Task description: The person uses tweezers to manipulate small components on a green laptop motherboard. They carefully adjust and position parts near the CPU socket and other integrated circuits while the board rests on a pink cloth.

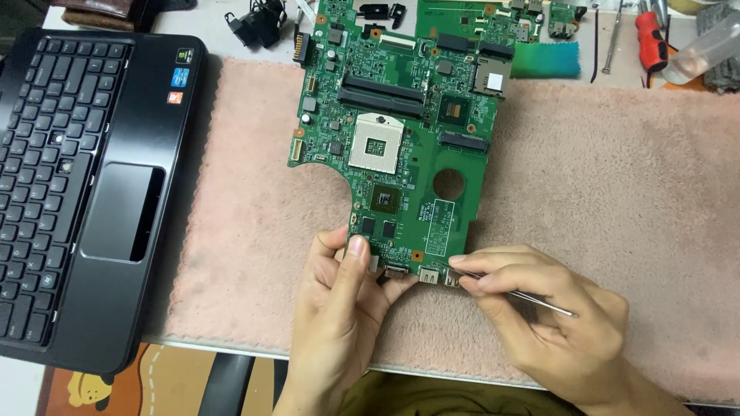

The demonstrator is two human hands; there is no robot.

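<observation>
A green laptop motherboard [401,146] lies flat on a pink fluffy cloth [617,192], its port edge toward me. My left hand [343,300] pinches the board's near edge, thumb on top beside a port. My right hand [539,308] grips thin metal tweezers [524,294], whose tips rest at the ports on the board's near right corner. A white processor socket [376,142] sits in the board's middle.
A black laptop keyboard-and-palmrest shell [85,177] lies at the left. At the back are another green board [478,19], a teal cloth [546,60], a red-handled screwdriver [651,38], small black parts [258,27] and a clear bottle [705,46].
</observation>
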